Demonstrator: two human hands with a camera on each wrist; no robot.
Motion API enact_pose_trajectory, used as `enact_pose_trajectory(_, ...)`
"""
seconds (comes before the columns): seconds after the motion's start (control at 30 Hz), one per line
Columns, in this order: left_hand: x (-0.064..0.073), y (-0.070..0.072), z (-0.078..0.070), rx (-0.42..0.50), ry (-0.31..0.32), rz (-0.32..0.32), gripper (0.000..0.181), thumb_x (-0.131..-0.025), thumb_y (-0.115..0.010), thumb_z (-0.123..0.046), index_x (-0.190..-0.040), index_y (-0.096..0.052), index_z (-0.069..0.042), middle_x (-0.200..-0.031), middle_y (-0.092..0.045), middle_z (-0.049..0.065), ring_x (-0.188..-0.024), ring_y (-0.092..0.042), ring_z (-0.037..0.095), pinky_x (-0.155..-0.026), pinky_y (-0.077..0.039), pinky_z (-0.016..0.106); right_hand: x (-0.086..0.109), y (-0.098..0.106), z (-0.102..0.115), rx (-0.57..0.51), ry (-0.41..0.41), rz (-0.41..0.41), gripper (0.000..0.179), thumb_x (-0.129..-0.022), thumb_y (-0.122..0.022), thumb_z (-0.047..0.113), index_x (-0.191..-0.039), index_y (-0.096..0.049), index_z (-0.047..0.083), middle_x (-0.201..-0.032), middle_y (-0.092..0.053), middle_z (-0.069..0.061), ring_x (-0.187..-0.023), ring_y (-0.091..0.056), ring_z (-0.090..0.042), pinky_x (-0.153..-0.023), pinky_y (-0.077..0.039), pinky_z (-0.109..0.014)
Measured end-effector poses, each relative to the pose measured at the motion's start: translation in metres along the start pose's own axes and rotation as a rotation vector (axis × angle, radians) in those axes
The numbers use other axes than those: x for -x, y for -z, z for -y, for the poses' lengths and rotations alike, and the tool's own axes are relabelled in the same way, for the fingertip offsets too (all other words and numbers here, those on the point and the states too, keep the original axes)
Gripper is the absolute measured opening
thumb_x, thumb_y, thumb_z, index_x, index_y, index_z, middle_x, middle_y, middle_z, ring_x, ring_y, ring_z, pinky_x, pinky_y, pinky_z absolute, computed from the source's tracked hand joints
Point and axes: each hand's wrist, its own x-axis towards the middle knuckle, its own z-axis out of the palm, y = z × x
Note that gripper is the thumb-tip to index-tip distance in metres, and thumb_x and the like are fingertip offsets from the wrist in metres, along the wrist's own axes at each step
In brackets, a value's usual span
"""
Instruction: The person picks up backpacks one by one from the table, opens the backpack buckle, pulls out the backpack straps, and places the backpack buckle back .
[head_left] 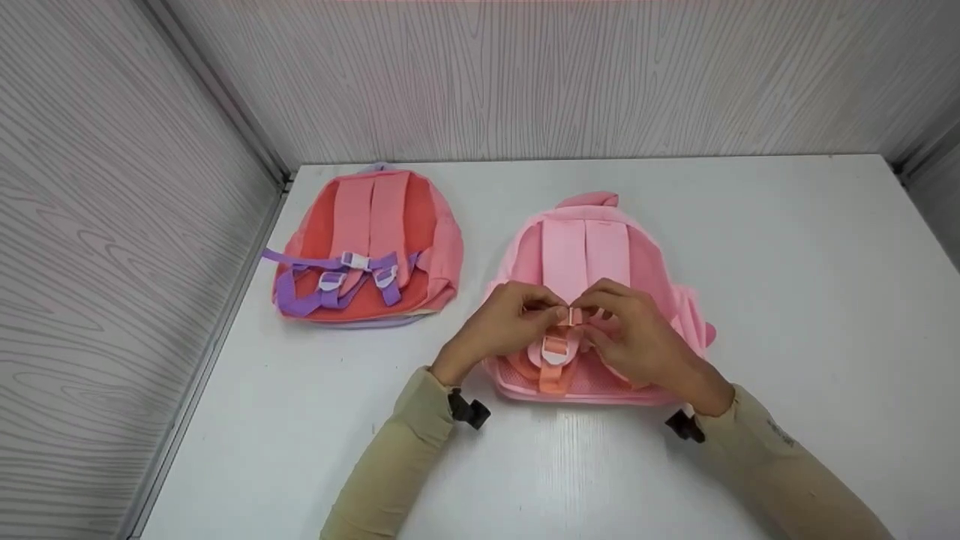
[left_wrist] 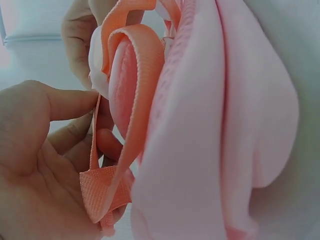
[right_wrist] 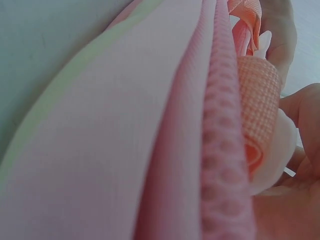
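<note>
A pink backpack [head_left: 525,259] lies with its back panel and shoulder straps facing up. Over its lower half, my left hand [head_left: 517,319] and right hand [head_left: 634,330] meet at a small buckle [head_left: 574,316] on an orange webbing strap. Each hand pinches one side of it between thumb and fingers. Close by, the left wrist view has the left thumb against the thin edge of orange webbing [left_wrist: 97,192], beside a white plastic piece [left_wrist: 96,60]. Folded orange webbing [right_wrist: 260,92] and a white adjuster [right_wrist: 282,150] sit by the right fingers, partly hidden. A second adjuster [head_left: 555,349] hangs below the left fingertips.
Left of the pink backpack lies a coral-red backpack [head_left: 442,255] with purple straps [head_left: 300,304] and a white buckle [head_left: 355,261]. Both rest on a white table [head_left: 810,300]. Wood-grain panels [head_left: 480,82] stand at the back and left side.
</note>
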Motion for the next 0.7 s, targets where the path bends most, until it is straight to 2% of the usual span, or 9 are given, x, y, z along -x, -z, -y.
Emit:
enact_pose_trajectory(0.13,0.002,0.009,0.001,-0.052,-0.005,0.041,0.019,-0.105,-0.069,-0.022,-0.114,-0.081,-0.01,-0.104,-0.079,0.0,-0.09,-0.069,0.009,-0.085,-0.058,0.027,0.0,0.0,0.0,-0.001,-0.004,0.0,0.029,-0.091,-0.075,-0.006,-0.113,-0.079,0.011,-0.106,-0.07,0.004,-0.093,-0.066,-0.019,-0.083,-0.06,-0.04)
enact_pose_trajectory(0.3,0.004,0.019,0.002,-0.093,-0.003,0.068,0.017,-0.106,-0.068,-0.019,-0.109,-0.08,-0.009,-0.1,-0.077,0.001,-0.086,-0.064,0.01,-0.082,-0.055,0.026,0.0,0.0,0.0,0.001,0.004,-0.006,0.029,-0.09,-0.075,-0.007,-0.113,-0.078,0.01,-0.104,-0.069,0.003,-0.092,-0.065,-0.022,-0.082,-0.06,-0.041)
enact_pose_trajectory(0.7,-0.001,0.015,0.009,-0.056,0.017,0.064,0.017,-0.107,-0.066,-0.017,-0.114,-0.079,-0.009,-0.106,-0.076,0.004,-0.092,-0.065,0.012,-0.088,-0.056,0.028,-0.001,-0.001,0.0,-0.001,-0.007,-0.005,0.025,-0.09,-0.078,-0.004,-0.111,-0.077,0.01,-0.103,-0.07,0.003,-0.091,-0.065,-0.024,-0.081,-0.059,-0.041)
